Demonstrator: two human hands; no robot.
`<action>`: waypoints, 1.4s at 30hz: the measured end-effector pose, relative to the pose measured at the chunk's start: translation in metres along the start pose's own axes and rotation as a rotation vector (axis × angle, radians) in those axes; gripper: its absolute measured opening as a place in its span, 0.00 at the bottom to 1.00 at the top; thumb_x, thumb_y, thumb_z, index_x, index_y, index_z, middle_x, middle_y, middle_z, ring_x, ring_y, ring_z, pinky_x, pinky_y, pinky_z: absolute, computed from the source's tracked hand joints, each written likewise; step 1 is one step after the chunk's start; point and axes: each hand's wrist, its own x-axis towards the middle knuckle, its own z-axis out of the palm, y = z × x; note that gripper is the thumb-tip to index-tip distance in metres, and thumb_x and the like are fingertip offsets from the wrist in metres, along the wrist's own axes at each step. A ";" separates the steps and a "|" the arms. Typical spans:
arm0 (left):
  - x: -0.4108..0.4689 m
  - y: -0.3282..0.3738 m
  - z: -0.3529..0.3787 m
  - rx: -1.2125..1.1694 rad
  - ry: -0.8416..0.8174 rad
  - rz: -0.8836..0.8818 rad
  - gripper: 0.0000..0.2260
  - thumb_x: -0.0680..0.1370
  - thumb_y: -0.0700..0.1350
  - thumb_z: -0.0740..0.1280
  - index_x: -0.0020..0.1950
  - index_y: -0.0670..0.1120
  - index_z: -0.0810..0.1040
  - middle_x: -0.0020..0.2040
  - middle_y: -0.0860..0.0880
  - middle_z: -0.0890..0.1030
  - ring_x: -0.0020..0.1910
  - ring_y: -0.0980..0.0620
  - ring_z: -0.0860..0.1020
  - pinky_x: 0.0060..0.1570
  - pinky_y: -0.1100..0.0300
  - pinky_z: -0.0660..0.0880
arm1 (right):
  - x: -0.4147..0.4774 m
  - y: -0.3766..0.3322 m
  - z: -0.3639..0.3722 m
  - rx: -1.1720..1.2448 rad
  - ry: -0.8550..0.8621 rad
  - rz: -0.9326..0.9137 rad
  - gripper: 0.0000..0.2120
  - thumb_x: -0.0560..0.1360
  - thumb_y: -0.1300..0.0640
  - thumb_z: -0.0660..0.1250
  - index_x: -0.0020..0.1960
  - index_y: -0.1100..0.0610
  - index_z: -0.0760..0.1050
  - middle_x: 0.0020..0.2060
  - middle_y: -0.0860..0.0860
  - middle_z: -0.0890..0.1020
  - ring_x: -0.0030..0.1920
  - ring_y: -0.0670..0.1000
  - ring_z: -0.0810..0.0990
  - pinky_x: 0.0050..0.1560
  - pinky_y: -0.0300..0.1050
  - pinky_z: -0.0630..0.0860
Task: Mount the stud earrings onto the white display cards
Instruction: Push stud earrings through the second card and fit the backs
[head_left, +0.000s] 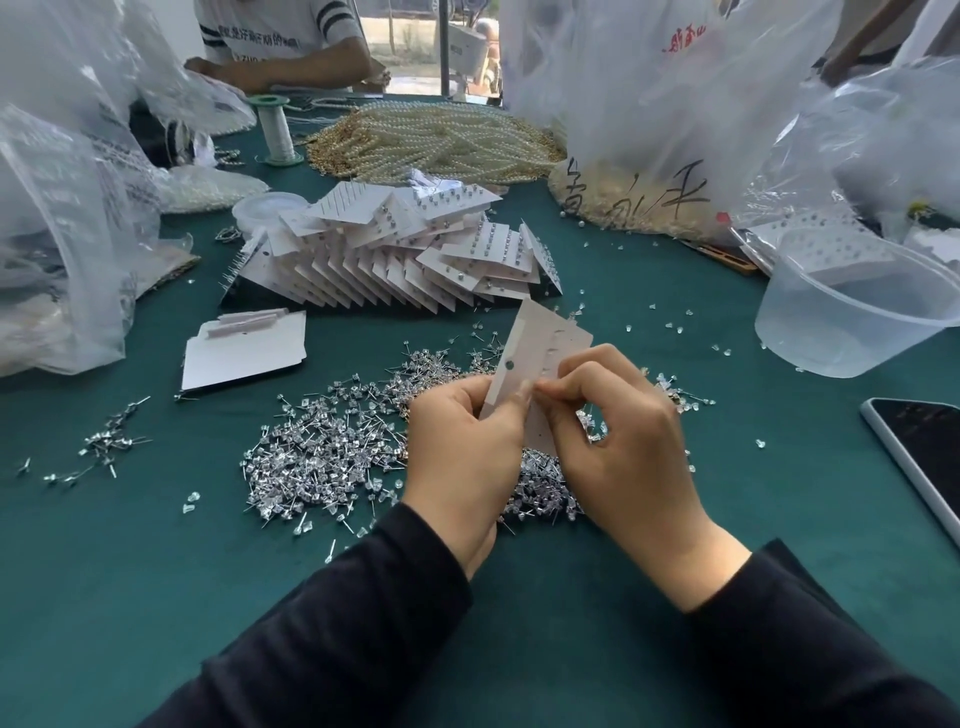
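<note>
My left hand (467, 447) grips the lower edge of a white display card (535, 348), held upright above the green table. My right hand (618, 436) has its fingers curled against the card's right side, fingertips pinched together at the card; whatever they pinch is hidden. A wide heap of loose silver stud earrings (332, 447) lies on the cloth under and to the left of both hands. Blank white cards (244, 353) lie flat at the left. Behind them a fanned stack of filled cards (395, 260) carries rows of studs.
A clear plastic tub (852, 312) stands at the right, a phone (919, 457) near the right edge. Pearl strands (436, 135), a wire spool (275, 130) and plastic bags (62, 234) crowd the back and left. A person (280, 47) sits opposite. Small clear earring backs are scattered around.
</note>
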 end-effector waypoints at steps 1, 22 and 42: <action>0.001 -0.001 0.000 -0.001 0.004 -0.011 0.13 0.73 0.35 0.67 0.29 0.45 0.80 0.35 0.44 0.80 0.37 0.48 0.76 0.42 0.53 0.74 | 0.000 0.000 0.000 -0.008 0.007 -0.002 0.04 0.70 0.69 0.69 0.37 0.65 0.77 0.36 0.55 0.77 0.35 0.50 0.76 0.38 0.37 0.73; -0.001 -0.008 0.003 0.257 0.064 0.080 0.07 0.73 0.37 0.68 0.35 0.40 0.80 0.36 0.39 0.83 0.33 0.49 0.76 0.38 0.46 0.78 | -0.002 -0.005 -0.001 -0.101 -0.027 0.005 0.03 0.68 0.68 0.68 0.37 0.62 0.76 0.34 0.54 0.78 0.33 0.53 0.77 0.35 0.50 0.75; 0.020 0.020 -0.038 1.297 -0.465 0.322 0.04 0.71 0.50 0.70 0.43 0.53 0.77 0.43 0.58 0.73 0.42 0.62 0.70 0.48 0.66 0.66 | 0.016 0.019 -0.047 0.686 0.212 0.668 0.10 0.74 0.67 0.65 0.38 0.53 0.77 0.34 0.50 0.80 0.37 0.49 0.76 0.40 0.43 0.73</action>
